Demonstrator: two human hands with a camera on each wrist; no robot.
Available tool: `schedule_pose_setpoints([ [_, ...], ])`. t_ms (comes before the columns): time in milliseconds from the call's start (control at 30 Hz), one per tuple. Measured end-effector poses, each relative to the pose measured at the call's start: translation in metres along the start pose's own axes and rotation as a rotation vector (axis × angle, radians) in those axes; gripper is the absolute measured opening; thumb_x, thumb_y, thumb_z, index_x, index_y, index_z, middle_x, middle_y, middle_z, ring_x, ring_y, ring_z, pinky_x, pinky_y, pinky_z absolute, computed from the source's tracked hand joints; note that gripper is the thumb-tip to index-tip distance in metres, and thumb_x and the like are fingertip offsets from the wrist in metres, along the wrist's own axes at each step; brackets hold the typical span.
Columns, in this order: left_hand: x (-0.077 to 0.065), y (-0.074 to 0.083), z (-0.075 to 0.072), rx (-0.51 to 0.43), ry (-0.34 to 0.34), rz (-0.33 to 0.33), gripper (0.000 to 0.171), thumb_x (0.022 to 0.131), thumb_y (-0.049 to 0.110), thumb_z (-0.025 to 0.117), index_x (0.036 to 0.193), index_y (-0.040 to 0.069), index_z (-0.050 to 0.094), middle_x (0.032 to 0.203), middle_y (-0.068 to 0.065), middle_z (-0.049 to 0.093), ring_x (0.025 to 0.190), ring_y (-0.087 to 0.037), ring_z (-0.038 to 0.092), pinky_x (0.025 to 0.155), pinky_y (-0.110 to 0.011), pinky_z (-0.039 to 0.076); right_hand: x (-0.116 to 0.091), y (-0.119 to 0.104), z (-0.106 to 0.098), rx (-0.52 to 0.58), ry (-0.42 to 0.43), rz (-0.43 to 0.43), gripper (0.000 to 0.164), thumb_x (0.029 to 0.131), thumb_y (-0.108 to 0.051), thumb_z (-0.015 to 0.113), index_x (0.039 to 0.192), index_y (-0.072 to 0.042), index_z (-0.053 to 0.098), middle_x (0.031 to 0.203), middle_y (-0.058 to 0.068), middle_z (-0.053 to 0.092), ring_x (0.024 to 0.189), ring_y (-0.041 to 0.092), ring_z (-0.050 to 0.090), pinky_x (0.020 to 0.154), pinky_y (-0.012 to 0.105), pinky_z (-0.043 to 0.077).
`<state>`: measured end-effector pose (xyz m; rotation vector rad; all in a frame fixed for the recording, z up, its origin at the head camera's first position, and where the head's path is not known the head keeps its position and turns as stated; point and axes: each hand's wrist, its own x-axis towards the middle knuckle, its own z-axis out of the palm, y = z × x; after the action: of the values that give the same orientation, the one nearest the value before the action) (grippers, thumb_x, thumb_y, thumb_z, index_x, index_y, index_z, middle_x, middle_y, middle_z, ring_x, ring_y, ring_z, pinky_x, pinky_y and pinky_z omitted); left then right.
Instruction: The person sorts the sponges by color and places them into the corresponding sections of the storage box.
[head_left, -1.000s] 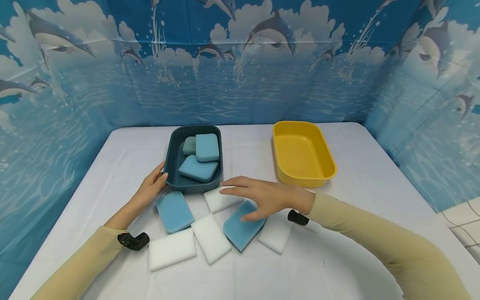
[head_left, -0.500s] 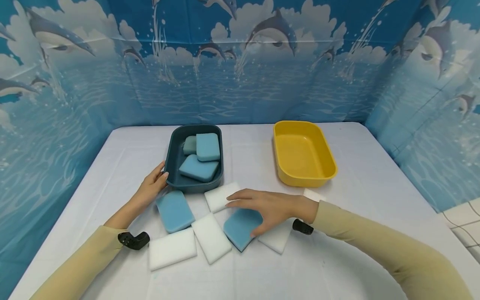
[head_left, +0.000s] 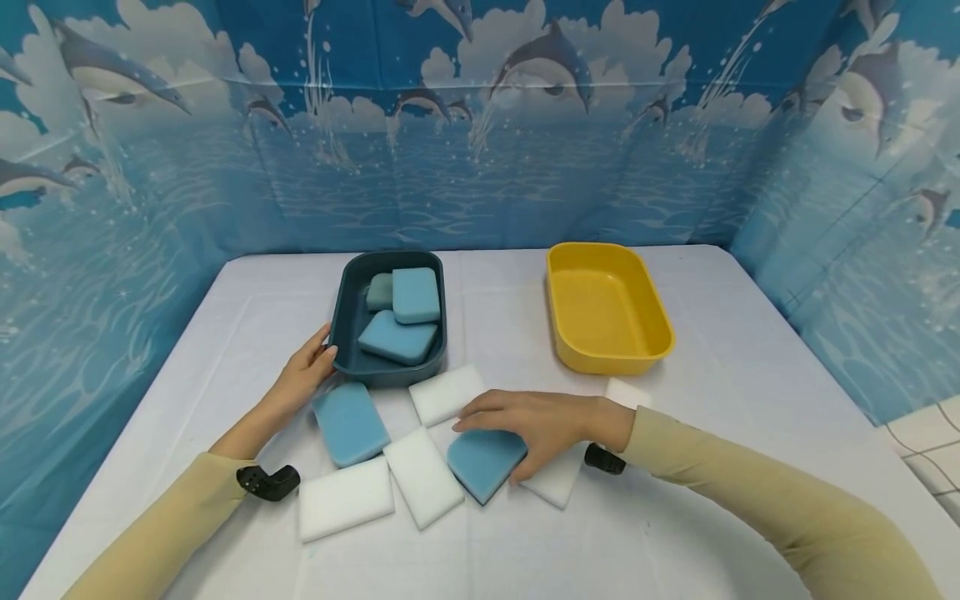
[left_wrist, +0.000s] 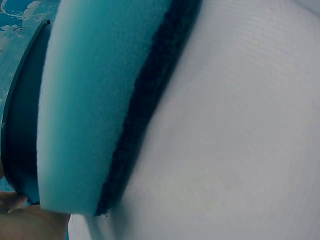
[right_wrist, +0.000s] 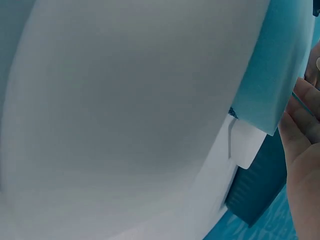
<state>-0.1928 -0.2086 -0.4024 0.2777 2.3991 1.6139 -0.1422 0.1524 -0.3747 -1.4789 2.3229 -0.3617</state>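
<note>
My left hand [head_left: 303, 371] lies against the left side of the dark teal bin [head_left: 386, 377], its fingers and thumb at the outer wall. Inside the bin are several blue sponges [head_left: 416, 294]. On the right, my right hand [head_left: 540, 425] reaches over a loose blue sponge [head_left: 483, 462] with a dark underside; the fingers curve along its far edge and the thumb sits at its right edge. In the right wrist view, fingertips [right_wrist: 287, 132] lie right by a blue sponge's edge. Another blue sponge [head_left: 350, 423] lies by the bin, large in the left wrist view.
Several white sponges [head_left: 422, 479] lie around the blue ones, one partly under the right hand. A yellow bin [head_left: 611, 364] with nothing in it stands at the back right. The table has a white cloth [head_left: 637, 517], and a dolphin-print curtain [head_left: 480, 200] hangs behind.
My right hand has come down and toward me, its fingers drawing in around the loose blue sponge. My left hand stays at the teal bin.
</note>
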Motion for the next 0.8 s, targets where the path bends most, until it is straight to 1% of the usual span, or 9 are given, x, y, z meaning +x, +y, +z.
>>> schedule_pose_setpoints([
  [333, 0.0000, -0.0010, -0.0006, -0.001, 0.000, 0.006, 0.064, 0.103, 0.030, 0.031, 0.151, 0.007, -0.004, 0.152, -0.031, 0.017, 0.141, -0.041, 0.025, 0.111, -0.048, 0.028, 0.0025, 0.0020, 0.0031, -0.050, 0.005, -0.017, 0.074, 0.077, -0.038, 0.075, 0.141, -0.023, 0.040, 0.145, -0.004, 0.039, 0.129, 0.010, 0.041, 0.107, 0.028, 0.041],
  [533, 0.0003, -0.0007, -0.0006, -0.002, 0.001, 0.007, 0.063, 0.103, 0.029, 0.031, 0.151, 0.007, -0.003, 0.151, -0.031, 0.019, 0.140, -0.041, 0.026, 0.111, -0.048, 0.028, 0.0042, 0.0035, 0.0034, -0.065, -0.001, -0.027, 0.071, 0.078, -0.036, 0.074, 0.141, -0.023, 0.041, 0.143, -0.005, 0.042, 0.128, 0.010, 0.042, 0.108, 0.027, 0.041],
  [800, 0.0004, -0.0020, -0.0011, -0.003, 0.001, 0.004, 0.063, 0.103, 0.028, 0.031, 0.151, 0.007, -0.004, 0.153, -0.030, 0.015, 0.141, -0.041, 0.023, 0.112, -0.048, 0.027, 0.0054, 0.0035, 0.0027, -0.069, -0.018, -0.014, 0.071, 0.079, -0.035, 0.073, 0.141, -0.023, 0.041, 0.143, -0.006, 0.042, 0.129, 0.009, 0.042, 0.109, 0.027, 0.039],
])
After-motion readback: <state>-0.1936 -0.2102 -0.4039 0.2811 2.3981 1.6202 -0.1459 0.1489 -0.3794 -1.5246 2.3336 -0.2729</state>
